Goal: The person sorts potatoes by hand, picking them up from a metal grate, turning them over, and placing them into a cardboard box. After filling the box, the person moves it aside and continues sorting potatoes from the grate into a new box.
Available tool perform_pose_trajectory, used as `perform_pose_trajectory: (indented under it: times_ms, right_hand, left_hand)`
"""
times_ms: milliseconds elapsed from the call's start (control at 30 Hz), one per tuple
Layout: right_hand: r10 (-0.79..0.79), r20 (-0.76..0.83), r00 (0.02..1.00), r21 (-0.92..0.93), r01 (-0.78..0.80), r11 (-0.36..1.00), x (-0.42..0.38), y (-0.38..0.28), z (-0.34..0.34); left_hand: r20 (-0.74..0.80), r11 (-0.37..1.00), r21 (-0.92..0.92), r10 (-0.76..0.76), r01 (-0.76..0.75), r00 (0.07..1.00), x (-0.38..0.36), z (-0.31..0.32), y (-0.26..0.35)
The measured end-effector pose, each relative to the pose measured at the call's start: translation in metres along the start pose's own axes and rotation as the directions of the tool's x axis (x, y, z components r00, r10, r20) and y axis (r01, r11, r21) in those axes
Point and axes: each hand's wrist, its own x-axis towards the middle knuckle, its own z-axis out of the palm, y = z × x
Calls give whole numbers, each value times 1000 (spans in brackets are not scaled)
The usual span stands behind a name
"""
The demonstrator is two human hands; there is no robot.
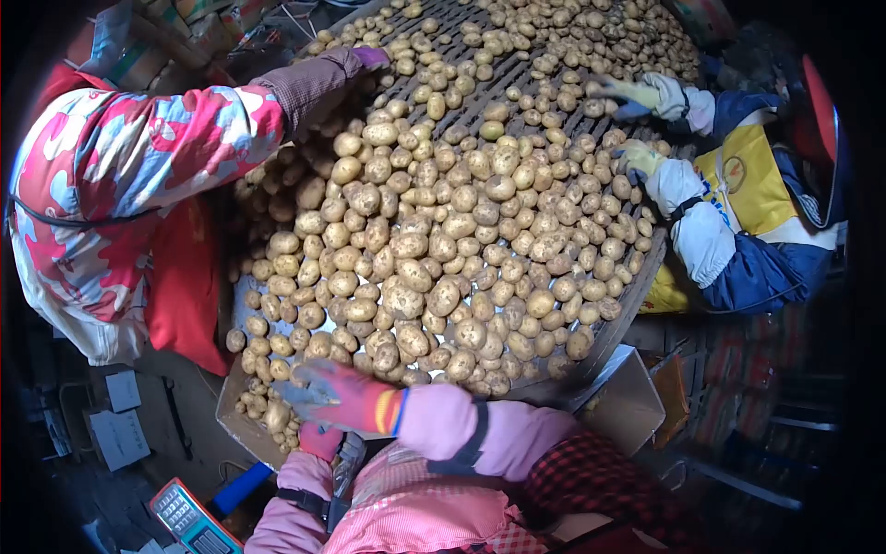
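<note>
Clearly, the slatted sorting table (637, 277) is the biggest thing; it carries a thick layer of potatoes (443, 249), so many hands can reach them. At its near edge a cardboard box (242, 420) catches some potatoes. My right hand (337, 395), in a red glove, lies flat and wide over them. My left hand (320, 439) is mostly hidden; I cannot tell its grip.

Around the sorting table

A co-worker's patterned sleeve (138, 157) reached in from the upper left of the frame, and another person's blue and yellow jacket (752, 198) filled the right edge. A red scale (189, 519) lay at lower left, beside grey papers (118, 434) on the floor
</note>
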Motion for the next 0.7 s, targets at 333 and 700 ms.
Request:
perform_pose_trajectory:
  times_ms: [333, 700]
  right_hand:
    - [-27, -902, 432, -318, -620, 717, 15, 126, -279]
    - [310, -692, 652, 235, -202, 951, -7, 141, -257]
  left_hand:
    - [240, 889, -115, -409, 444, 880, 1, -5, 7]
    - [235, 912, -124, -355, 390, 905, 5, -7, 14]
